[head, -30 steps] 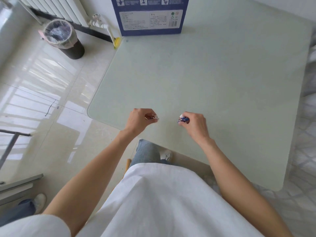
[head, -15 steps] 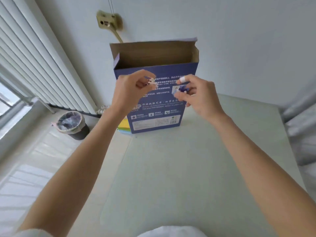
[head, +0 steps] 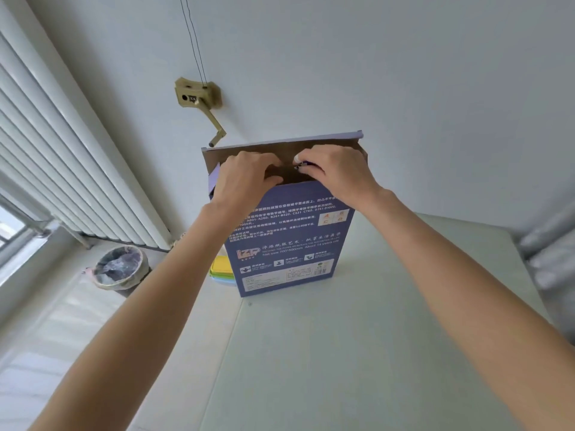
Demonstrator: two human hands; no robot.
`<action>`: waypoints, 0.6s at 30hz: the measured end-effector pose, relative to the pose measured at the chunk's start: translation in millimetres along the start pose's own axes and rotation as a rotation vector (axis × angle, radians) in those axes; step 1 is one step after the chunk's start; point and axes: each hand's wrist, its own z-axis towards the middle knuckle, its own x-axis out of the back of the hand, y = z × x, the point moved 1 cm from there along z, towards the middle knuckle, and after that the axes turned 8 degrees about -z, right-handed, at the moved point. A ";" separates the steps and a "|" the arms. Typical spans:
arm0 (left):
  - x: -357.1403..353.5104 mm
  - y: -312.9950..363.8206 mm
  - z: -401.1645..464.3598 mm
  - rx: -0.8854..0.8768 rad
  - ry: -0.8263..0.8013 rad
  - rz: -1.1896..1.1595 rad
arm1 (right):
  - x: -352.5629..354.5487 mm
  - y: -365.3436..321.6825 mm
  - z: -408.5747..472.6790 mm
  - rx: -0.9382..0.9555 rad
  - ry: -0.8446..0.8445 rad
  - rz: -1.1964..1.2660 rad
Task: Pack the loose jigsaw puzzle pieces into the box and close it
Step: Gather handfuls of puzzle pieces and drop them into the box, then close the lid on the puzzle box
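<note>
Tabletop (head: 357, 353): hands (head: 292, 178) perhaps masking box (head: 286, 244) mouth

You have one view only, from the camera on your head. It faces forward and slightly up along your outstretched arms, across the pale green glass worktop (head: 357, 353) to the tall blue cardboard box (head: 289, 237) standing close against the white wall (head: 404, 73).

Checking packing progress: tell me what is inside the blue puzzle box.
Only the brown inner wall of the blue puzzle box shows. Both hands cover its open top; the right pinches puzzle pieces there. Contents below are hidden.
</note>
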 end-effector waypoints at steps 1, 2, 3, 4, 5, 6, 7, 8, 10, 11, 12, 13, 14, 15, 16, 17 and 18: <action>1.3 -0.9 0.2 0.004 0.005 -0.024 | -1.7 0.8 1.3 0.015 -0.025 0.022; 2.6 -1.8 1.0 0.007 0.008 -0.060 | -3.3 1.6 2.8 0.030 -0.046 0.045; 3.1 -2.9 1.5 0.004 0.009 -0.103 | -4.8 2.5 3.5 0.038 -0.057 0.064; 3.2 -3.6 1.8 0.000 0.006 -0.141 | -5.8 3.3 4.2 0.038 -0.062 0.077; 2.7 -4.3 1.7 -0.006 0.004 -0.166 | -6.2 4.2 4.7 0.033 -0.062 0.085; 2.9 -4.6 2.0 -0.009 0.001 -0.180 | -5.8 5.0 6.0 0.030 -0.059 0.087; 2.6 -4.9 1.1 -0.011 0.002 -0.191 | -5.4 5.1 6.6 0.032 -0.059 0.088; 2.8 -5.3 0.6 -0.013 0.010 -0.197 | -4.3 4.8 7.6 0.036 -0.060 0.086; 2.5 -6.7 -1.3 -0.025 0.029 -0.184 | -2.6 3.8 8.2 0.040 -0.067 0.085; 2.7 -6.8 -3.2 -0.038 0.033 -0.166 | -1.9 3.1 7.7 0.042 -0.070 0.084; 3.3 -6.5 -5.4 -0.058 0.038 -0.154 | -1.4 2.6 7.3 0.041 -0.073 0.079; 3.1 -5.7 -7.5 -0.082 0.051 -0.151 | -0.8 2.6 6.4 0.037 -0.070 0.068; 3.7 -4.9 -11.2 -0.104 0.078 -0.149 | 0.1 1.7 5.7 0.036 -0.061 0.055; 4.1 -4.1 -15.5 -0.127 0.122 -0.144 | 1.6 1.2 3.8 0.038 -0.039 0.045; 4.5 -4.6 -20.9 -0.153 0.185 -0.138 | 4.3 0.0 0.3 0.042 0.000 0.047; 4.3 -7.1 -26.8 -0.177 0.267 -0.135 | 7.6 -0.2 -4.7 0.048 0.059 0.061; 3.1 -11.1 -33.5 -0.192 0.361 -0.141 | 11.1 0.8 -11.6 0.048 0.142 0.085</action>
